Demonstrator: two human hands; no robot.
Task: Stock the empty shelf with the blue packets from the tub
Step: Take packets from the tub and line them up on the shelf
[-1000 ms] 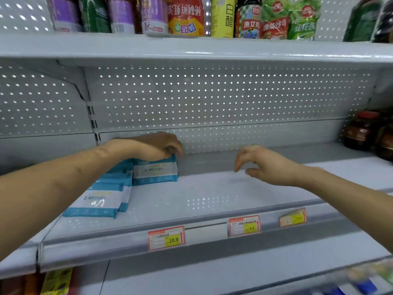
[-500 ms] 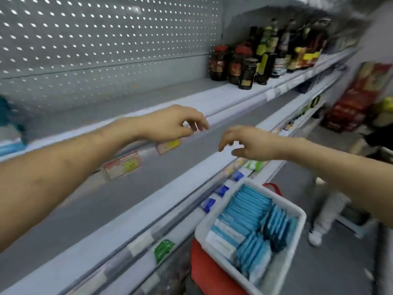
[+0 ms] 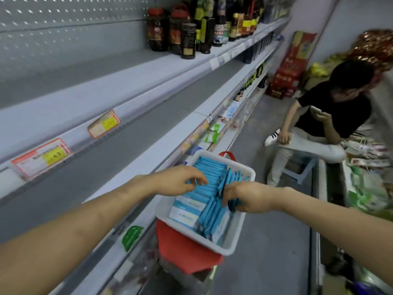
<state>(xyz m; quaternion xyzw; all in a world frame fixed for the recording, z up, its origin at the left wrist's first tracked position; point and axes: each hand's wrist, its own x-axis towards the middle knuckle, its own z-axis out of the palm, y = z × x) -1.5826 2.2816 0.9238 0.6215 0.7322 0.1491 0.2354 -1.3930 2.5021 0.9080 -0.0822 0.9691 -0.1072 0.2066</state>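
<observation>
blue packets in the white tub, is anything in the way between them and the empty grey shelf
Nothing visible. The right hand grips some blue packets in the white plastic tub, the left hand touches others, and the empty grey shelf stands bare up to the dark bottles.

A red-framed white price tag [image 3: 41, 158] with a yellow patch, clipped to the front edge of the grey metal shelf [image 3: 85, 107], reads "4.3"; the other labels are too blurred to read.

White tub [image 3: 238, 231] on red basket [image 3: 187, 252], blue packets [image 3: 210, 179] upright inside; grey shelf [image 3: 95, 90] carries dark sauce bottles [image 3: 185, 35].
</observation>
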